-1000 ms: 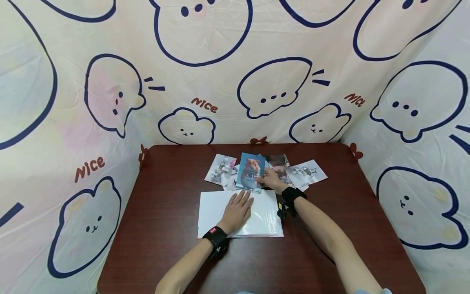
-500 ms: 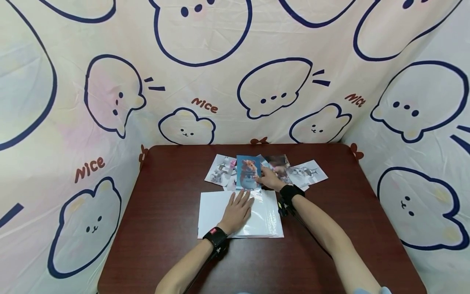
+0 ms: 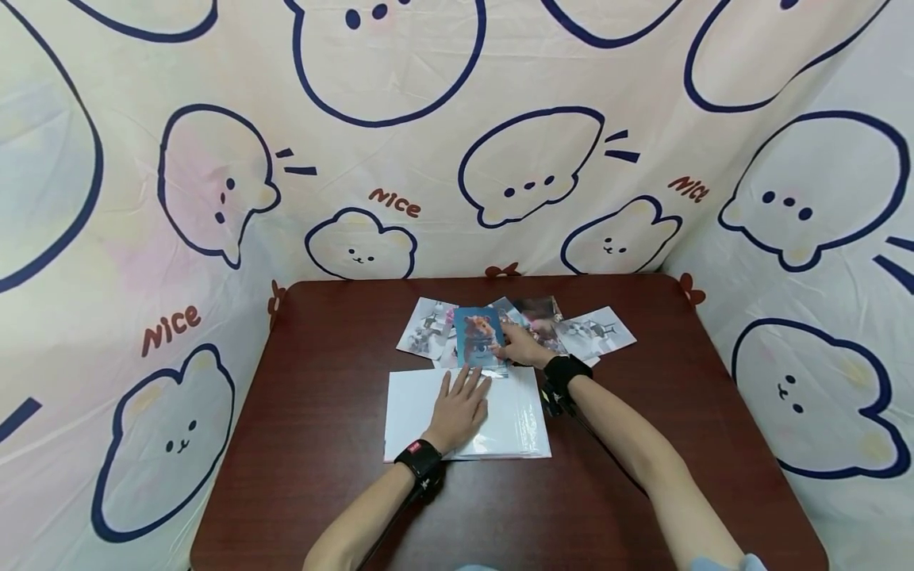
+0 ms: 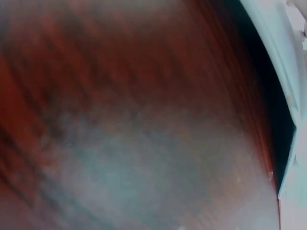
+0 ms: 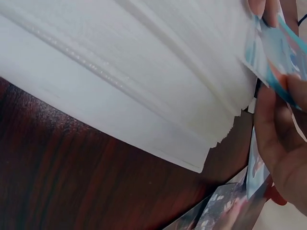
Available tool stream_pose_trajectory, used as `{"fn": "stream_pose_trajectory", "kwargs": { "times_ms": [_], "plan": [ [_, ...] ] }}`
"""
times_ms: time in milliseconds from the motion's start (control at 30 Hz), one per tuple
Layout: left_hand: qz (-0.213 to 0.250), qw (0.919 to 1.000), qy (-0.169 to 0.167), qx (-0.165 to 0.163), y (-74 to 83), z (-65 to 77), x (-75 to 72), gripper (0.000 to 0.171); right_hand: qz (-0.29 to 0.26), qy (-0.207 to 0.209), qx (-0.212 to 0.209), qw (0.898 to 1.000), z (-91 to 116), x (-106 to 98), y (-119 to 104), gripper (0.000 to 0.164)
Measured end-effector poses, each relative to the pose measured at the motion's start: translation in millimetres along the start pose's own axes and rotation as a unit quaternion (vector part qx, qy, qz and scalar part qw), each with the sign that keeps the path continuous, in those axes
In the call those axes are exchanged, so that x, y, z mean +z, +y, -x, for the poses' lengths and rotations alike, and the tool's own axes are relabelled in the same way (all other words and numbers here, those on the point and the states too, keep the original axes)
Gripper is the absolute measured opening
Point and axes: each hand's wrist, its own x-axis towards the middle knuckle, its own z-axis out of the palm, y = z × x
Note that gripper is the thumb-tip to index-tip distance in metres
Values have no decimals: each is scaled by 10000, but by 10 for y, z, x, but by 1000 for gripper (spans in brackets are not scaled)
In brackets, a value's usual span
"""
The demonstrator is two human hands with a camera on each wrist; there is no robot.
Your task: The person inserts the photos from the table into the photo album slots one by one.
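A white photo album [image 3: 416, 400] lies spread on the table, glossy clear pocket pages on its right half. My left hand [image 3: 459, 412] rests flat on it, fingers straight and fingertips at the far edge. Just past that edge, my right hand [image 3: 524, 346] pinches a blue picture card [image 3: 474, 329] showing an orange furry animal. The card's lower end meets the album's far edge. In the right wrist view, the thumb and fingers of the right hand [image 5: 283, 148] hold the card [image 5: 280, 45], with left fingertips touching it from above.
Several other picture cards lie fanned behind the album, including a pale one [image 3: 426, 329] at left, a dark one [image 3: 539, 313] and another pale one [image 3: 598, 331] at right. The brown table [image 3: 314, 396] meets a printed cloth backdrop [image 3: 443, 174].
My right hand has drawn the blue card a little left and nearer, toward the album's far edge. The left hand stays flat on the album.
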Motion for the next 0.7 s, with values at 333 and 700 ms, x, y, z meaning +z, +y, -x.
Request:
{"fn": "stream_pose_trajectory", "kwargs": {
  "times_ms": [333, 700],
  "plan": [
    [-287, 9992, -97, 271, 56, 58, -36, 47, -1396, 12, 430, 9893, -54, 31, -40, 83],
    [-863, 9861, -268, 1395, 221, 416, -68, 65, -976, 640, -245, 9929, -134, 27, -59, 72]
  ]
}}
